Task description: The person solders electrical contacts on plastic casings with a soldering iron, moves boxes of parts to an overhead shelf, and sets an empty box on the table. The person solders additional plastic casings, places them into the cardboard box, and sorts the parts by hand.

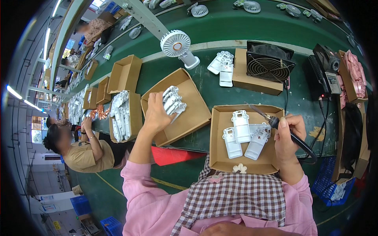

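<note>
My left hand (157,114) reaches into an open cardboard box (195,118) and grips a stack of white plastic housings (173,101). My right hand (289,131) holds a soldering iron (260,111) by its black handle, tip pointing up-left over a second cardboard box (220,157) in front of me. Three white plastic housings (242,133) lie in that box, just left of the iron's tip. A black cord (309,151) runs from the iron past my right wrist.
A black fan on a cardboard box (267,65) and a white desk fan (177,45) stand on the green belt (220,31). Boxes of white parts (122,116) lie left, where another person (84,151) sits. A soldering station (328,69) stands right.
</note>
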The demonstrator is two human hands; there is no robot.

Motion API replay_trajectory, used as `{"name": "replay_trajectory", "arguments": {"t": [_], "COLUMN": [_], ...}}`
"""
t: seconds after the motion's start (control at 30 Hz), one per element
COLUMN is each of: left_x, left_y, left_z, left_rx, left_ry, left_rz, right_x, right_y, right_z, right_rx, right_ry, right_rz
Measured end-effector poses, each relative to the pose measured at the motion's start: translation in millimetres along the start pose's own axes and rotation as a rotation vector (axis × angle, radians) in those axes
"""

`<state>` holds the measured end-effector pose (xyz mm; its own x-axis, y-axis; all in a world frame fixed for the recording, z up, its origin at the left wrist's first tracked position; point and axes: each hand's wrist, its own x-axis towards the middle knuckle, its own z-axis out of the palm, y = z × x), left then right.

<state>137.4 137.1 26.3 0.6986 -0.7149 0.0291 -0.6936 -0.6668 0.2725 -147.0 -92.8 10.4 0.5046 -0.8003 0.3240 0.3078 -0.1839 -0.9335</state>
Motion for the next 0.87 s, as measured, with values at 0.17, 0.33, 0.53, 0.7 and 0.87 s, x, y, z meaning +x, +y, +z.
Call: {"name": "replay_trajectory", "arguments": {"t": [0.17,0.33,0.53,0.7,0.87], "left_x": [5,7,10,12,9], "left_y": [-19,-21,-27,-10,2], "left_z": [16,17,23,14,14], "left_rx": [-0.076,-0.144,-0.185,-0.106,-0.196], "left_ry": [-0.157,-0.249,-0.195,-0.334,-0.326], "left_rz": [0.049,-0.054,-0.009,-0.173,-0.223], "right_x": [0,-1,0,-1,0], "right_y": [-3,-1,-3,-3,-1], "right_z": [-2,-4,-3,-3,-2], "right_rx": [0.022,0.045,0.045,0.056,0.027], "right_ry": [-0.010,-0.014,-0.020,-0.012,0.011], "right_rz": [0.020,0.053,0.052,0.065,0.036]}}
